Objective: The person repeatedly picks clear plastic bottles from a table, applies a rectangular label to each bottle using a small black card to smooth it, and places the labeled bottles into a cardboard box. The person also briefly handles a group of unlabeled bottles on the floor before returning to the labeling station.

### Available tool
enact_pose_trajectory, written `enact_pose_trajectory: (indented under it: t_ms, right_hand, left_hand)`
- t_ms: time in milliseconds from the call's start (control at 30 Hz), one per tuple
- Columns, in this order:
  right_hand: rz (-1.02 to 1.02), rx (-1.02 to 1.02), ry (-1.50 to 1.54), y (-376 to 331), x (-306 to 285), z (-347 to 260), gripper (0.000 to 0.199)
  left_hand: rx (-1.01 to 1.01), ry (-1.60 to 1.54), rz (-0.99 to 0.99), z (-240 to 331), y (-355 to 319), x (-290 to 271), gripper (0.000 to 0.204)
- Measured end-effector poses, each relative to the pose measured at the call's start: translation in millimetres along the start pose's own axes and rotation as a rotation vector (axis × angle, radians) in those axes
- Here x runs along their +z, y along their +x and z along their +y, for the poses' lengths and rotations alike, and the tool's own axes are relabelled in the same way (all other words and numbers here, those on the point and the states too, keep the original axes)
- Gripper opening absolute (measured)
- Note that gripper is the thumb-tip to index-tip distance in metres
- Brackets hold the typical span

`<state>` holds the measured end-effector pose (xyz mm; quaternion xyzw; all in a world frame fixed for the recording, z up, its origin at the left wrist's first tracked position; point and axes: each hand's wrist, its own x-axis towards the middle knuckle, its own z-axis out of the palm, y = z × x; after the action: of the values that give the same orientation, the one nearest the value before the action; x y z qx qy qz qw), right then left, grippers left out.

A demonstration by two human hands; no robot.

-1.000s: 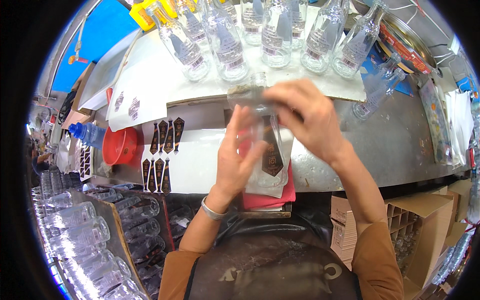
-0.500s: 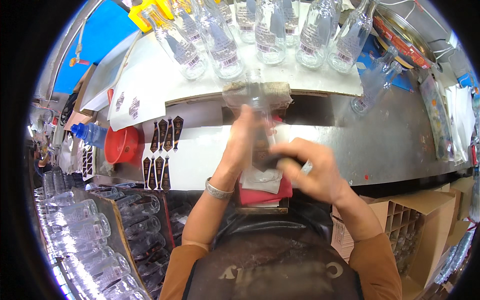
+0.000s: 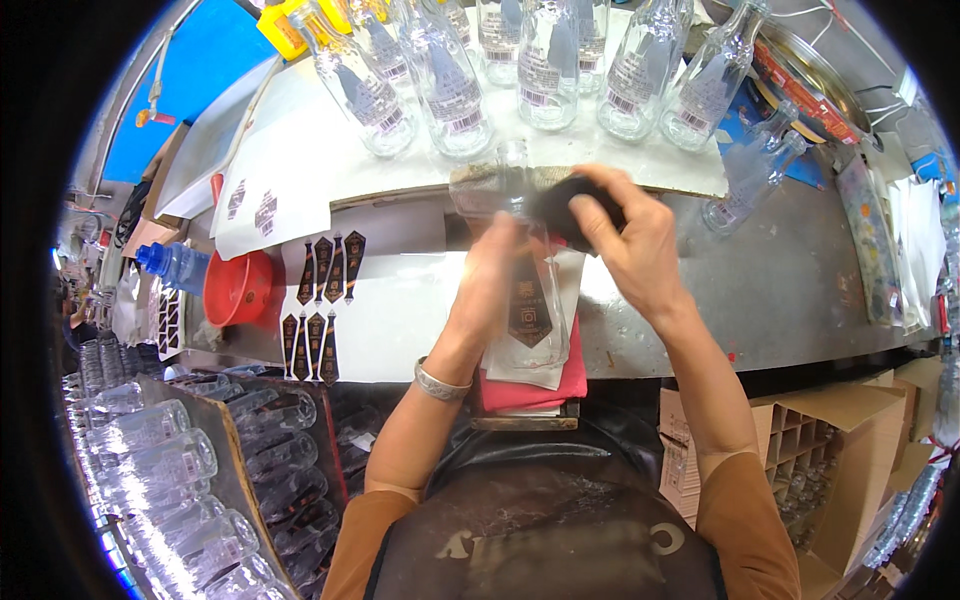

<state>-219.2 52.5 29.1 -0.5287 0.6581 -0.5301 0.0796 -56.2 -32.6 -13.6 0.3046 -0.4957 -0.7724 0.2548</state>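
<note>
Bottle lies lengthwise between our hands, neck pointing away; our nearer left hand flanks it, hold too blurred to tell; our right hand clutches a black pad.

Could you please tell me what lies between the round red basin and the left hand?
The head view shows dark tie-shaped labels and a white sheet.

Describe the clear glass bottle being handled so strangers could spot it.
At the grey metal workbench, find the pink cloth nearest the person. Over it, partly under the left hand, is a clear glass bottle. Unlike the upright glass bottles behind, it lies on its side, black tie-shaped label uppermost.
</note>
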Motion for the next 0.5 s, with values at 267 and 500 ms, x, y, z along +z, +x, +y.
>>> enact_pose_trajectory:
  t_ms: [267, 500]
  right_hand:
    - [0.028, 0.278, 0.496, 1.1, -16.0, -1.5, 0.024]
    - [-0.378, 0.394, 0.268, 2.8, -7.1, 9.6, 0.055]
  left_hand:
    - [0.085, 0.375, 0.061, -4.9, 11.6, -10.9, 0.054]
    - [0.016, -0.085, 0.028, 5.0, 4.7, 6.7, 0.054]
